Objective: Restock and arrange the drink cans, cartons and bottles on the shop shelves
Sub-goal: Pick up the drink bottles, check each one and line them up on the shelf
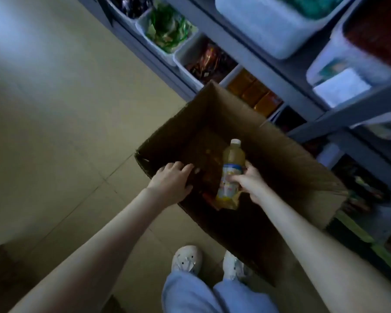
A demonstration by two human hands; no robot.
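An open cardboard box [280, 159] stands on the floor in front of the shelves. Over its inside, my right hand [251, 181] grips a plastic bottle [231, 163] of yellow drink with a white cap and a blue-and-white label. My left hand [172, 180] reaches over the box's near-left edge, fingers curled down into the dim interior; what they touch is too dark to tell. More orange and yellow items lie dimly at the bottom of the box.
Grey metal shelving [339, 118] runs along the right, holding white bins [269, 26] of packaged goods and orange packs [255, 93]. Beige tiled floor [54, 132] lies to the left. My white shoes [186, 259] stand just short of the box.
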